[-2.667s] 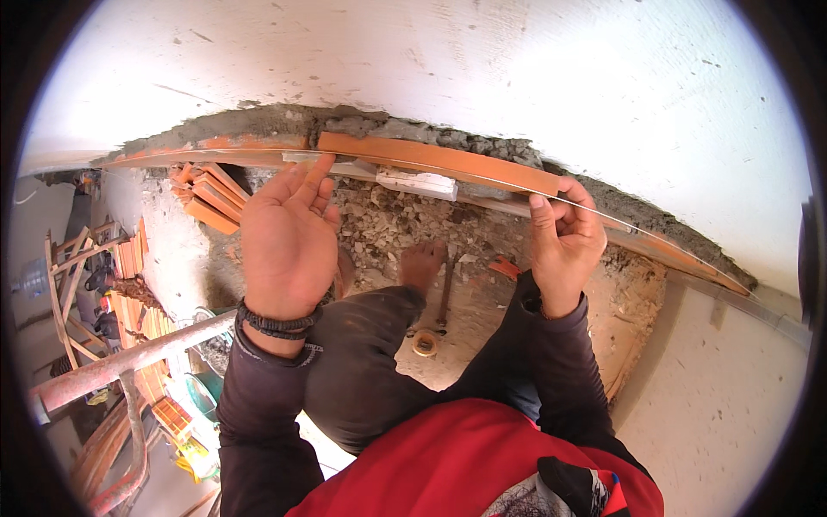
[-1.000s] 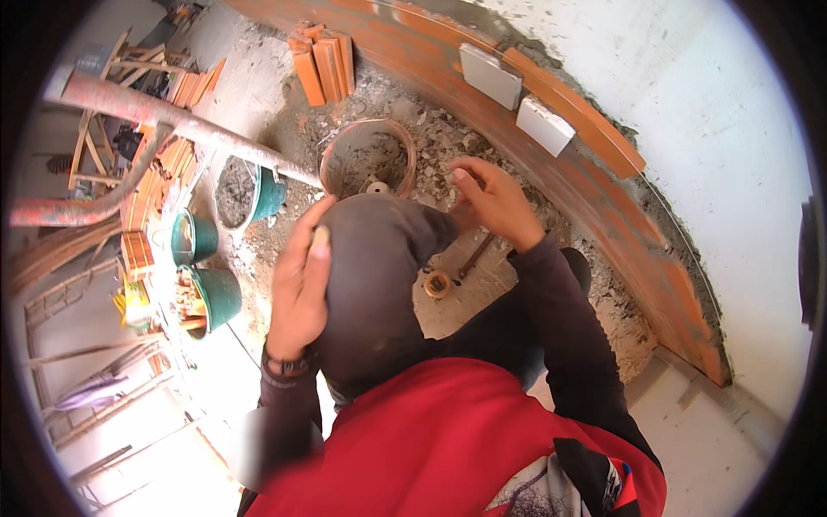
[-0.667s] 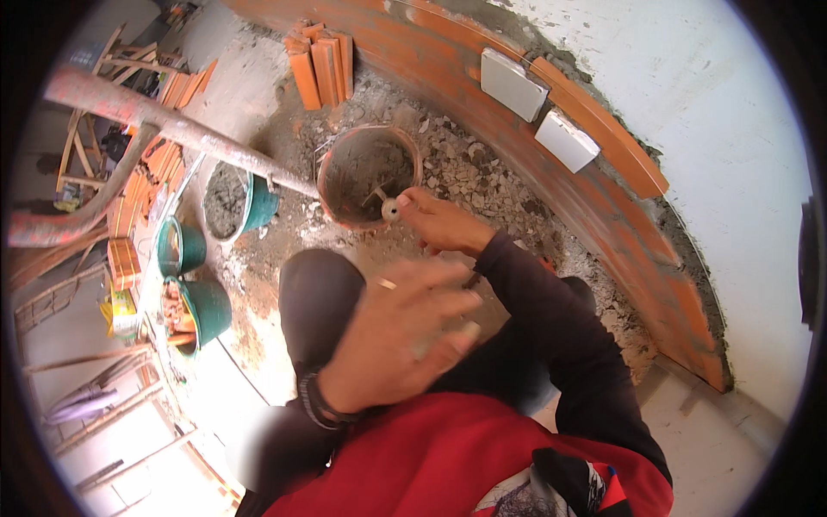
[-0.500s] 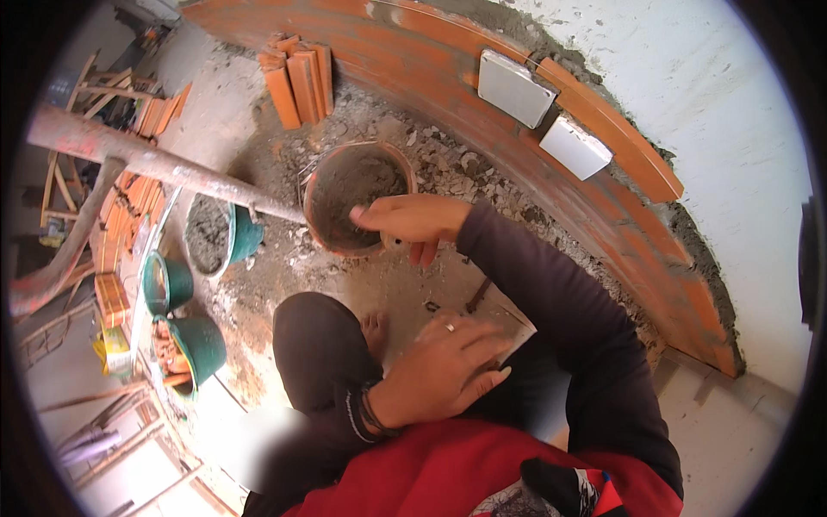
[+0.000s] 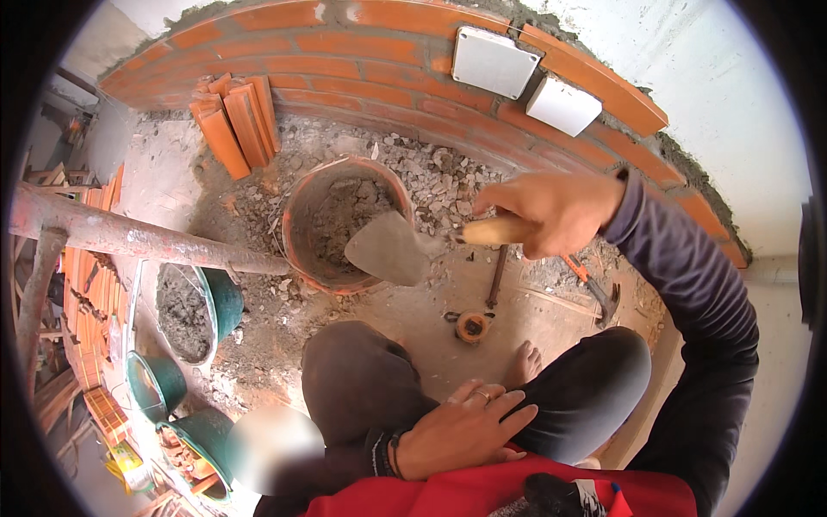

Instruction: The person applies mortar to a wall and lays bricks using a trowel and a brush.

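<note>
My right hand (image 5: 560, 215) grips the wooden handle of a trowel (image 5: 388, 248), whose grey metal blade hangs over the right part of a round orange bucket (image 5: 300, 207) containing grey mortar (image 5: 346, 200). My left hand (image 5: 469, 431) lies in my lap by my thigh, fingers apart, holding nothing. Below the trowel on the floor are a tape measure (image 5: 472, 326), a dark bar (image 5: 496, 277) and an orange-handled hammer (image 5: 607, 300).
A brick band (image 5: 362, 73) ahead carries two white pieces (image 5: 495, 60), (image 5: 562, 105) and an orange strip (image 5: 590, 79). Loose bricks (image 5: 237, 129) lean near it. A metal pipe (image 5: 155, 241) crosses left above green buckets (image 5: 226, 306). Rubble (image 5: 439, 168) lies along the wall.
My hands have left the orange strip on the wall. My right hand took up the trowel from the bucket and moved right with it. My left hand dropped to my lap; the view tilted downward.
</note>
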Motion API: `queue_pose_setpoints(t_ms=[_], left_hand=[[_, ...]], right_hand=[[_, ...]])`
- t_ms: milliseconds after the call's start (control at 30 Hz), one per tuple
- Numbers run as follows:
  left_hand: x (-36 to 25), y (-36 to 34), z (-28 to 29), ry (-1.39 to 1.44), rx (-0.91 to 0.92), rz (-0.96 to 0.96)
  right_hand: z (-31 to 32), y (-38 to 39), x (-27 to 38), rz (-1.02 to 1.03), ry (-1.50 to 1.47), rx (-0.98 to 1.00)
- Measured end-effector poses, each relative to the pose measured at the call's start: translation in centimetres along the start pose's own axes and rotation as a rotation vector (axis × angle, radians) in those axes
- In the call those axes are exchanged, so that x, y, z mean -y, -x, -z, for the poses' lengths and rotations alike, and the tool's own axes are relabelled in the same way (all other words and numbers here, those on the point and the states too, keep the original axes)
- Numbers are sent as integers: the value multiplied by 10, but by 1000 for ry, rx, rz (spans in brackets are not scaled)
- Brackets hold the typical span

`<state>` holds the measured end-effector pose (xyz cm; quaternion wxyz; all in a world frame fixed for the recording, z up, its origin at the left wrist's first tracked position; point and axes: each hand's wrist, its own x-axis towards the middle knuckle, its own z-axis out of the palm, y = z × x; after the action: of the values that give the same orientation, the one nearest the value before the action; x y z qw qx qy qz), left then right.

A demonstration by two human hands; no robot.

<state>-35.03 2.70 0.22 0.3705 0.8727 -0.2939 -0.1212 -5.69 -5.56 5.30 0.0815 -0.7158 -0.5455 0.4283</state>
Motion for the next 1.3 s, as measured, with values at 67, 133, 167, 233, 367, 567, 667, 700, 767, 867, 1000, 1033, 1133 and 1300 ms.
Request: queue_pose_setpoints(t_ms=[67,133,167,233,367,567,667,700,767,867,1000,1033,1133,1300], left_hand=[[3,5,4,-14,-42,-28],[3,13,5,-3,-68,-14],[-2,18,0,-4,-81,10],[-1,16,-4,-72,-123,28],[-4,16,-8,-137,-149,73],[-2,1,-9,-177,-112,104],[3,-7,1,-157,-53,105],[3,-8,3,-158,-20,107],[4,-13,2,-132,17,108],[7,-20,0,-78,25,106],[5,-27,-2,-66,14,63],[4,-28,-4,-61,4,43],[3,-31,-4,-148,12,-27],[0,-29,-5,-105,-33,9]], right_hand=[[-38,2,-37,31,-134,-150],[-79,-11,-58,101,-391,-235],[-97,-16,-64,94,-394,-234],[-107,-30,-78,94,-346,-283],[-135,-68,-87,131,-246,-345],[-182,-64,-126,-164,73,-408],[-183,-20,-139,-295,104,-418],[-180,-4,-139,-312,90,-426],[-177,31,-140,-271,53,-523],[-154,74,-116,-144,-110,-761],[-107,93,-51,-305,-702,-923],[-100,95,-48,-306,-771,-905],[-75,99,-39,-381,-607,-924],[-42,114,-21,-498,380,-1063]])
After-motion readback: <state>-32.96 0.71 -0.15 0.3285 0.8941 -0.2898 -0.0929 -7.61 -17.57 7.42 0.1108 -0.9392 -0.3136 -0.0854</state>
